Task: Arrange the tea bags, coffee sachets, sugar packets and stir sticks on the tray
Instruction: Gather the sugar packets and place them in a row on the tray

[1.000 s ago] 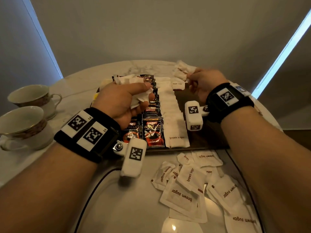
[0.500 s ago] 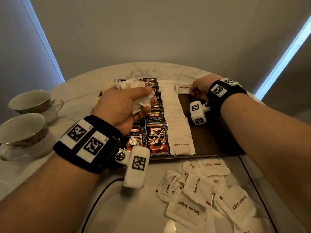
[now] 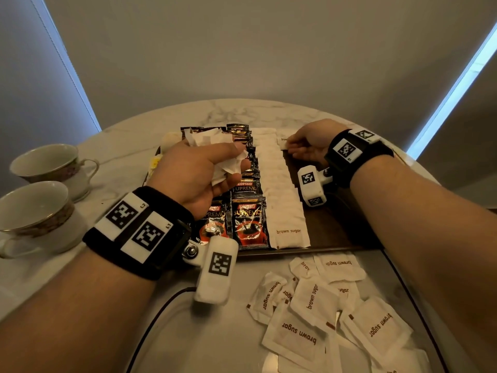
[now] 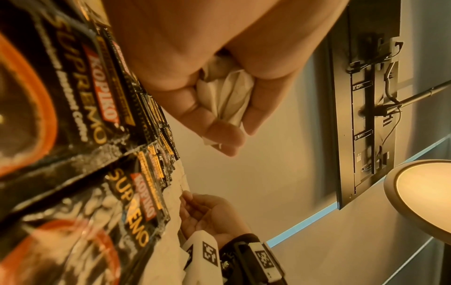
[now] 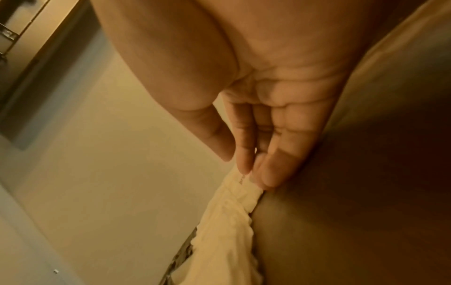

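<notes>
Dark brown wooden tray (image 3: 333,224) sits on round white marble table (image 3: 242,111). On tray, L to R: two columns of overlapping black-and-red coffee sachets (image 3: 248,224), then one column of overlapping white paper brown-sugar packets (image 3: 285,200); R part of tray bare.

Left hand (image 3: 196,176) held above sachet columns, fingers (image 4: 219,133) curled tight round a crumpled bunch of white packets (image 3: 228,165); wrist view confirms bunch wedged betw. thumb and fingers.

Right hand (image 3: 309,144) at far end of tray, beside top of sugar column. Its fingers (image 5: 270,169) lie nearly straight and close together, tips touching a single white sugar packet (image 3: 283,142) at column's far end; thumb apart from it. No clamp seen.

Loose pile of white brown-sugar packets (image 3: 322,313) on table at near edge, off tray, some overlapping.

Two white porcelain teacups w/ patterned rims (image 3: 40,208) stand at L, well apart from tray.
</notes>
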`<state>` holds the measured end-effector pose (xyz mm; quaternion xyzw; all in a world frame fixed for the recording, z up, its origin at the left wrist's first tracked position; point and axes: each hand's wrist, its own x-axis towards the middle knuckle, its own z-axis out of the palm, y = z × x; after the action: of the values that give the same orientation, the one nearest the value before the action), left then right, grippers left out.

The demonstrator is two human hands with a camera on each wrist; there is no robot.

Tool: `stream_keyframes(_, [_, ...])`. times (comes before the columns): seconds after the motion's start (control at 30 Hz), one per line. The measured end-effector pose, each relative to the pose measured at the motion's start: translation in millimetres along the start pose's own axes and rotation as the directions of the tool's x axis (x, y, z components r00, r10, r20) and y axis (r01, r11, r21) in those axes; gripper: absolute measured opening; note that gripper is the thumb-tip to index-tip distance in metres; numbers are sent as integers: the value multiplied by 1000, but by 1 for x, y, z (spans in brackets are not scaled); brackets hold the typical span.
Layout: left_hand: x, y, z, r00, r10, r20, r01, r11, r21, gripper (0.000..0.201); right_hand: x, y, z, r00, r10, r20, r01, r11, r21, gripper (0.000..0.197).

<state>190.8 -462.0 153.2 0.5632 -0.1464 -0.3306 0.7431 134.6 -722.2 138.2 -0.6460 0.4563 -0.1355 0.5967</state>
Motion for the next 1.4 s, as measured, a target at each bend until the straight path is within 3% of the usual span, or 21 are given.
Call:
stream_keyframes(0.3, [0,3,1,997,-73,-3,73,997,-28,11,9,1,-14,995,40,-92,-26,989,147,13])
stream_keyframes(0.4, [-3,4,3,994,-103,39,105,993,-60,16,5,1,-14,996,55,-74,-43,988,149,12])
stream_keyframes(0.53, [-4,3,1,987,-124,106,133,987,-86,24,-16,-1,-13,998,-43,-42,51,977,208,10])
stream_keyframes(0.67, [-5,3,2,991,-119,61,121,992,-27,19,-58,-4,-4,975,-147,164,118,977,178,12])
stream_keyframes(0.8, [-9,4,6,996,-81,30,82,996,-28,14,-102,3,13,873,-228,430,191,973,129,30])
stream_keyframes(0.87, [-10,3,7,997,-71,32,71,997,-13,18,-114,11,20,822,-322,470,265,946,185,32])
stream_keyframes(0.97, [-10,1,7,998,-59,-2,59,998,5,25,-119,20,27,804,-427,414,347,902,256,13])
stream_keyframes(1.07, [-10,1,8,999,-40,-25,41,999,16,31,-120,20,25,797,-459,394,353,882,313,12])
stream_keyframes(1.23, [-10,2,7,1000,-14,-11,14,998,69,31,-123,24,29,756,-465,461,376,885,275,30])
stream_keyframes(1.4, [-9,1,3,998,-14,67,6,994,112,50,-121,25,30,799,-479,363,345,860,376,33])
